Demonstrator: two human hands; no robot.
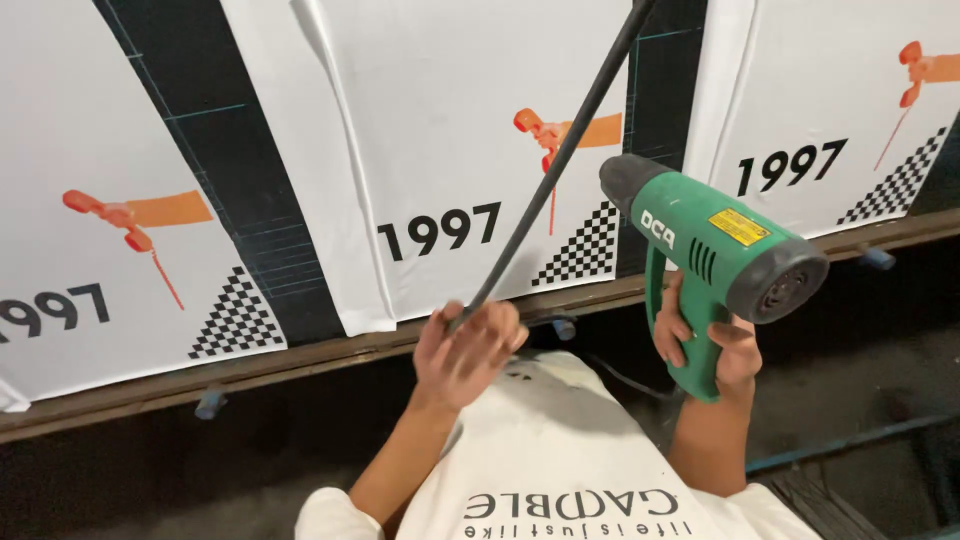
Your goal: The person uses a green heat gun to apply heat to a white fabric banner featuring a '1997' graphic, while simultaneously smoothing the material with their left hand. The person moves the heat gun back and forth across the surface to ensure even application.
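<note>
Above left hand — black cord

Cord left of heat gun, printed sheets behind

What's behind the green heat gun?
Behind the green heat gun, held by the right hand, hang white printed shirts on a dark board. The gun covers part of them.

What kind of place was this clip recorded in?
Probably a garment-printing workshop. White printed shirts lie in a row on a long wooden-edged table. The right hand grips a green heat gun, and the left hand holds its black cord.
</note>
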